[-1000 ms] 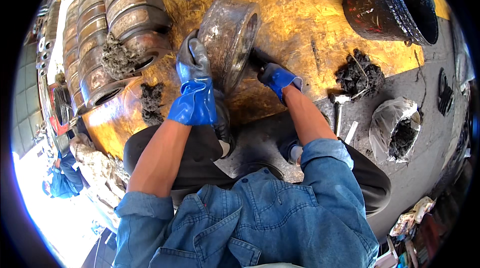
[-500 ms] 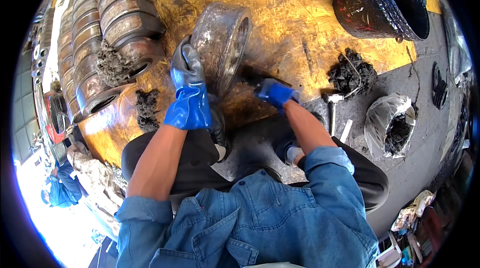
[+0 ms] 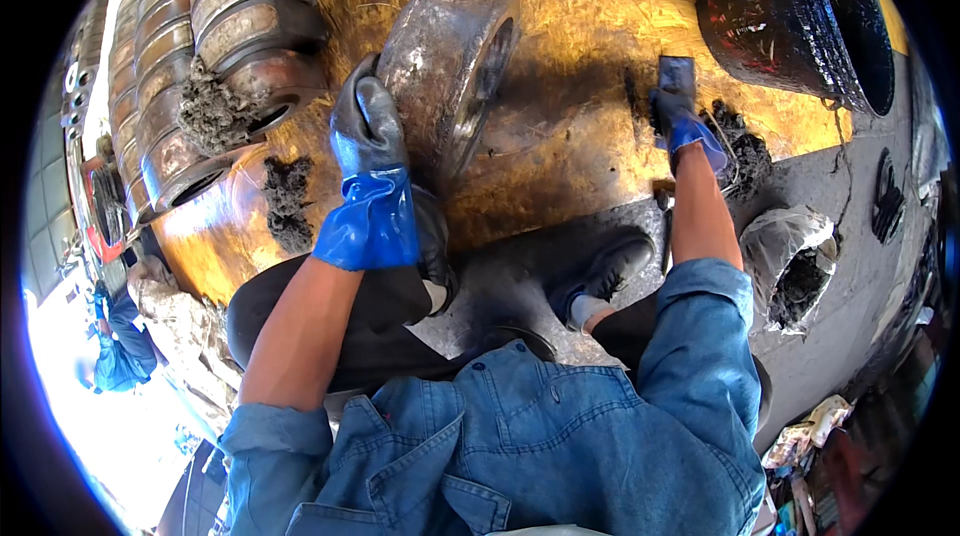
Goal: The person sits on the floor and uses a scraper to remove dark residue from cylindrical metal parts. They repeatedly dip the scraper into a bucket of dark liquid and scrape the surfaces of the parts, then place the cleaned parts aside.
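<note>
A thick, scuffed metal ring (image 3: 435, 51) stands on edge on the yellow, worn board (image 3: 570, 41), tilted slightly. My left hand (image 3: 368, 121), in a blue glove with dark, grimy fingers, grips the ring's left side. To the right, clear of the ring, my right hand (image 3: 680, 116) is closed on a dark, flat rectangular tool (image 3: 677, 74); its exact kind does not show. That hand wears a blue glove too, smeared dark. Just beside it lies a clump of black, stringy fibre (image 3: 745, 151), partly covered by the hand.
Rows of similar metal rings (image 3: 255, 16) line the left, a grey fibre wad (image 3: 213, 106) on them. Another dark clump (image 3: 288, 201) lies near my left wrist. A black bucket (image 3: 770, 26) lies tipped at upper right. A plastic bag (image 3: 785, 246) of dark material sits on the grey floor.
My right hand has moved from beside the ring out to the right, near the black fibre clump, with the dark tool in it. My left hand stays on the ring.
</note>
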`<action>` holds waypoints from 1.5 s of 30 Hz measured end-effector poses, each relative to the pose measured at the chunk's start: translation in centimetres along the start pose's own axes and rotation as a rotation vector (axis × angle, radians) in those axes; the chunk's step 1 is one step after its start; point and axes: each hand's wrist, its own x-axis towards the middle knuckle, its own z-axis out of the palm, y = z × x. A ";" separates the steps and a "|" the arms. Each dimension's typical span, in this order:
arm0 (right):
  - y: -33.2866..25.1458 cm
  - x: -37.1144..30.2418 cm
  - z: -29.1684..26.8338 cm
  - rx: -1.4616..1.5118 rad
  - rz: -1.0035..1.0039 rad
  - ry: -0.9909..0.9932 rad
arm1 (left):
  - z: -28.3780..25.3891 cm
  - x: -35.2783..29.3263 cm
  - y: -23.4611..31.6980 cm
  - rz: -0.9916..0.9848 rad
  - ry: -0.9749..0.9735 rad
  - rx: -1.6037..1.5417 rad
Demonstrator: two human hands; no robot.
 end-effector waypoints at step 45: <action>-7.8 -18.3 13.9 -0.780 -0.577 -0.524 | -0.7 -0.1 -0.1 -0.076 -0.015 0.009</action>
